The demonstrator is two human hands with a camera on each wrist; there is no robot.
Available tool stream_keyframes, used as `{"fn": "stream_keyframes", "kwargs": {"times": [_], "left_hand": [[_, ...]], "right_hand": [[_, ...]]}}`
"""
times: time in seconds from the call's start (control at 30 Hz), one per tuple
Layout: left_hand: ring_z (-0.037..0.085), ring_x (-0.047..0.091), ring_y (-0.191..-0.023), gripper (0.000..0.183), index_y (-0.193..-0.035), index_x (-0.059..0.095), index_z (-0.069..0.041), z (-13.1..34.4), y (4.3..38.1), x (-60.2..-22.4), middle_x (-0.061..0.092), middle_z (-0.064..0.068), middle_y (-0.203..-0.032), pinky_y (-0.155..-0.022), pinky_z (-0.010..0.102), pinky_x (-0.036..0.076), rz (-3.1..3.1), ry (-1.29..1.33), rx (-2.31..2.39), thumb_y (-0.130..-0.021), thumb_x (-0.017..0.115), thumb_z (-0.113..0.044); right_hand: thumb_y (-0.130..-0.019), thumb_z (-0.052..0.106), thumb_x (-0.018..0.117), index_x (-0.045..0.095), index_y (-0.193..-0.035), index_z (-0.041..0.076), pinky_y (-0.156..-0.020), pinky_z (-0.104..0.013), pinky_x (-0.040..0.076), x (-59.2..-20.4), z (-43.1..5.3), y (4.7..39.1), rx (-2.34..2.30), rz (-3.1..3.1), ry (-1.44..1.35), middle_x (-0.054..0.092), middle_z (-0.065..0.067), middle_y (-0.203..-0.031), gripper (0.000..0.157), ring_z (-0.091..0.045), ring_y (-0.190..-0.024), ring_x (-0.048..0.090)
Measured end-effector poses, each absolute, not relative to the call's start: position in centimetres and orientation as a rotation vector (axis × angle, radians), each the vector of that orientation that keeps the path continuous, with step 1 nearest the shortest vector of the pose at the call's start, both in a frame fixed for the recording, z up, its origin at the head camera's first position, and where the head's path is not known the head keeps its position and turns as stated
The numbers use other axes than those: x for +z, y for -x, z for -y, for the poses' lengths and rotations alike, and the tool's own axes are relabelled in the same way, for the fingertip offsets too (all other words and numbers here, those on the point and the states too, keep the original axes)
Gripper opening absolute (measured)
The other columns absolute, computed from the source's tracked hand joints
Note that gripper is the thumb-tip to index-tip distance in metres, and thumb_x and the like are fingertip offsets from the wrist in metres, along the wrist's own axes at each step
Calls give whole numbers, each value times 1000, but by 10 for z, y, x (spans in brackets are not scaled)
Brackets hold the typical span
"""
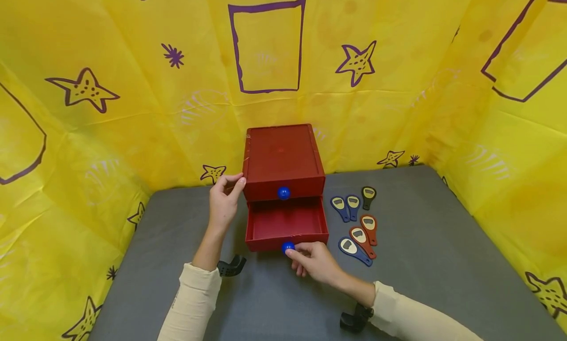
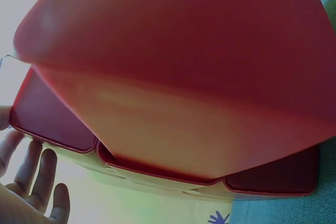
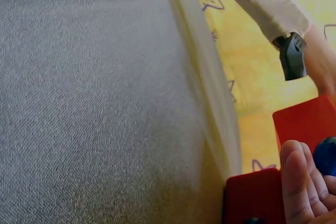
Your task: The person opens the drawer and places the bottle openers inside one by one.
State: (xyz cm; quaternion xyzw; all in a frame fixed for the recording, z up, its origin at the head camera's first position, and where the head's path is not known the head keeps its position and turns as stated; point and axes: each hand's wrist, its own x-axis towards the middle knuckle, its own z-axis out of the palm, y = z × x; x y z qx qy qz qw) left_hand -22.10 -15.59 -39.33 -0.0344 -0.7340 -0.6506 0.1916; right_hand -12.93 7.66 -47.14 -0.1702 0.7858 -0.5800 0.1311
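Observation:
A red drawer unit stands at the back of the table, its lower drawer pulled out with bare red floor showing inside. The upper drawer, with its blue knob, is closed. My right hand pinches the lower drawer's blue knob between thumb and fingers. At the unit's left side, my left hand touches the upper front edge with its fingertips. The left wrist view shows those fingers extended beside the red casing. Most of the right thumb is hidden in the right wrist view.
Right of the drawer lie several bottle openers: blue ones, red ones and a black one. A yellow patterned cloth encloses the grey table. Black wrist mounts stick out from both wrists.

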Motion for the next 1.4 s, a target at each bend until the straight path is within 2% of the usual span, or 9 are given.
{"fn": "stream_keyframes", "kwargs": {"times": [0.27, 0.5, 0.6, 0.77, 0.97, 1.07, 1.2, 1.4], "left_hand": [[4, 61, -86, 25, -111, 65, 6, 156, 221, -395, 66, 6, -105, -80, 14, 51, 2043, 88, -1822, -92, 66, -10], [2, 61, -85, 26, -111, 65, 7, 155, 222, -395, 65, 21, -112, -80, 14, 50, 2040, 82, -1826, -92, 66, -10], [1, 61, -86, 27, -112, 64, 7, 155, 222, -395, 65, 24, -113, -80, 13, 50, 2047, 81, -1829, -93, 66, -11], [1, 60, -87, 27, -112, 64, 7, 155, 221, -395, 64, 24, -114, -80, 13, 50, 2049, 77, -1833, -93, 65, -12], [1, 60, -87, 27, -112, 64, 7, 155, 221, -395, 64, 24, -114, -81, 14, 50, 2050, 73, -1833, -93, 65, -12], [1, 61, -86, 27, -112, 64, 7, 155, 222, -396, 65, 23, -113, -81, 14, 50, 2045, 75, -1835, -93, 65, -11], [1, 61, -86, 26, -111, 65, 8, 155, 222, -395, 66, 21, -111, -80, 14, 50, 2041, 78, -1826, -93, 65, -11], [1, 61, -85, 27, -111, 65, 8, 154, 222, -393, 67, 17, -110, -79, 13, 50, 2035, 77, -1827, -93, 65, -11]], "right_hand": [[-94, 26, 64, 70, -92, -8, -50, -27, 54, -473, -76, 127, -1691, -2266, 493, 68, -16, -69, 34, -16, -52, 60], [-94, 22, 65, 70, -92, -6, -50, -27, 54, -477, -75, 127, -1707, -2260, 457, 69, -15, -70, 29, -16, -52, 60], [-95, 20, 63, 70, -92, -4, -51, -30, 55, -478, -75, 126, -1720, -2250, 442, 69, -16, -72, 25, -21, -53, 61], [-95, 21, 64, 70, -93, -5, -52, -34, 55, -477, -76, 125, -1709, -2255, 441, 69, -16, -73, 26, -28, -55, 62], [-95, 29, 63, 70, -95, -7, -51, -28, 54, -471, -80, 122, -1634, -2245, 450, 68, -23, -74, 36, -16, -53, 61], [-95, 31, 62, 70, -100, -7, -52, -26, 54, -468, -87, 122, -1577, -2236, 473, 68, -25, -77, 39, -15, -55, 61], [-95, 33, 62, 71, -99, -4, -54, -27, 54, -462, -103, 127, -1436, -2248, 534, 68, -19, -76, 38, -17, -59, 61], [-94, 33, 64, 74, -88, 1, -51, -23, 45, -450, -139, 137, -1125, -2287, 645, 67, -14, -69, 33, -21, -59, 61]]}}
